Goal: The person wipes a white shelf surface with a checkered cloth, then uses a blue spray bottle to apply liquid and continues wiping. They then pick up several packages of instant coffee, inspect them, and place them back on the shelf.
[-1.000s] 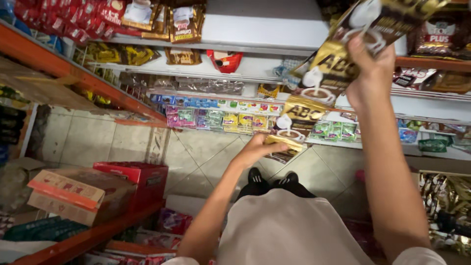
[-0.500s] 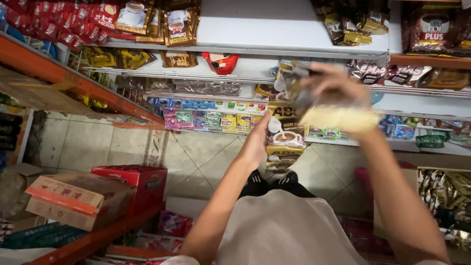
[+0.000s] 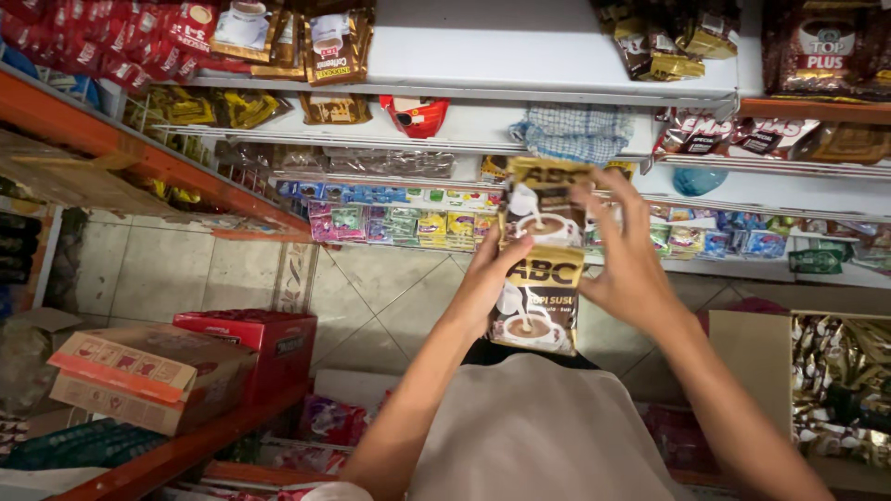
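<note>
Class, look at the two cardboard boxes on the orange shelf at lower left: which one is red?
The rear box, nearer the tiled floor, is red; the front box beside it is plain brown cardboard with an orange strip.

A small grocery shop, seen looking down a narrow aisle. White wire shelves (image 3: 557,93) stacked tier on tier, hung with strips of coffee sachets (image 3: 664,42) and red snack packets (image 3: 102,42). Rows of small bright sachets (image 3: 399,223) along the lower tiers. An orange-edged rack (image 3: 139,153) on the left, loaded with cardboard cartons (image 3: 139,376) and a red box (image 3: 264,339). More packets in a carton (image 3: 835,390) on the right. Tiled floor (image 3: 232,274) between.
</note>
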